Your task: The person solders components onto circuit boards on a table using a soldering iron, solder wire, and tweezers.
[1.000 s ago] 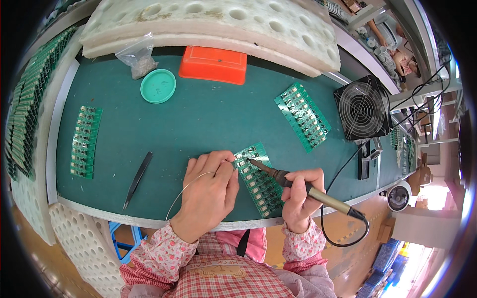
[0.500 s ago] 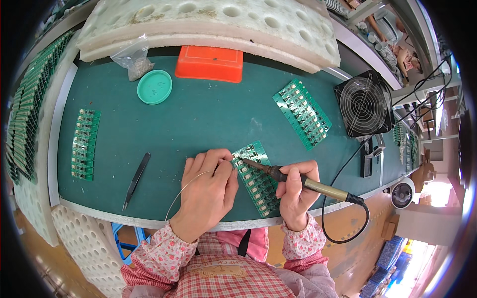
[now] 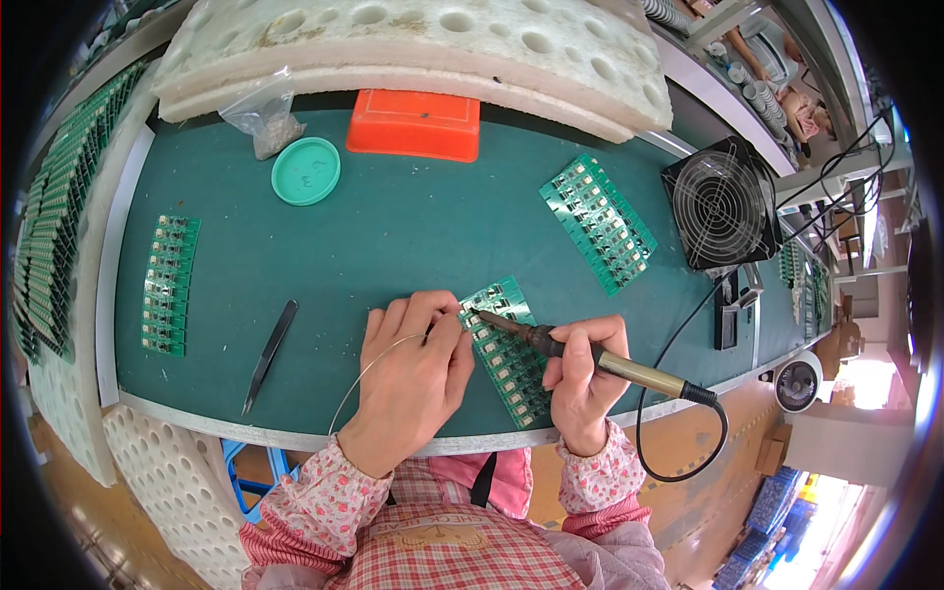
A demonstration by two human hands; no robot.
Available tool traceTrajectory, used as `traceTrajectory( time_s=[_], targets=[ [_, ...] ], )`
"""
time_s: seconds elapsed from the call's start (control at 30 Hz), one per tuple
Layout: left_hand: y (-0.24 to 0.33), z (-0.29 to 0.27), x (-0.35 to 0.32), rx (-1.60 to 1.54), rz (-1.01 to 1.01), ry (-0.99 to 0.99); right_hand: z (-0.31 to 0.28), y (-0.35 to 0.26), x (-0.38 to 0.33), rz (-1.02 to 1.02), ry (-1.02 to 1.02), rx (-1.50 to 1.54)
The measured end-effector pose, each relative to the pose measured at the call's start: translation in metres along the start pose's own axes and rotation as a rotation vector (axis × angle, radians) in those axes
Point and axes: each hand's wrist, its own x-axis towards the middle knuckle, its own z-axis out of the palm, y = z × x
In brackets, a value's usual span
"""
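Note:
A green circuit board panel [image 3: 511, 369] with rows of small white parts lies at an angle near the front edge of the mat, between my hands. My right hand [image 3: 587, 379] grips a soldering iron [image 3: 639, 372] like a pen; its tip rests at the panel's upper left part. Against the panel's left edge, my left hand [image 3: 411, 379] is closed round a thin solder wire [image 3: 366, 372], which trails back over the hand toward the wrist. The wire's far end, near the iron's tip, is hard to make out.
Black tweezers [image 3: 270, 359] and a second panel [image 3: 170, 285] lie at left; a third panel [image 3: 598, 226] lies at back right, beside a fan [image 3: 721, 205]. Behind are a green lid [image 3: 306, 171], a plastic bag [image 3: 267, 123], a red-orange box [image 3: 413, 126] and white foam [image 3: 393, 59].
Almost nothing differs. My right hand and the soldering iron have shifted very slightly left, with the tip still at the same part of the panel.

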Motion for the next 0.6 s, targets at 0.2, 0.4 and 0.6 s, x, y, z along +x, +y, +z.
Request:
traceTrajectory(
  time_s=[0.2,0.4,0.6],
  targets=[
    [0.0,-0.001,-0.002,-0.032,-0.001,0.008,-0.005,0.003,-0.008,-0.194,0.032,-0.172],
    [-0.003,-0.001,-0.003,-0.064,-0.004,0.038,-0.024,0.002,-0.019,-0.233,0.058,-0.211],
    [-0.002,-0.003,-0.005,-0.079,-0.027,0.037,-0.032,-0.008,-0.036,-0.448,-0.118,-0.766]
  ],
)
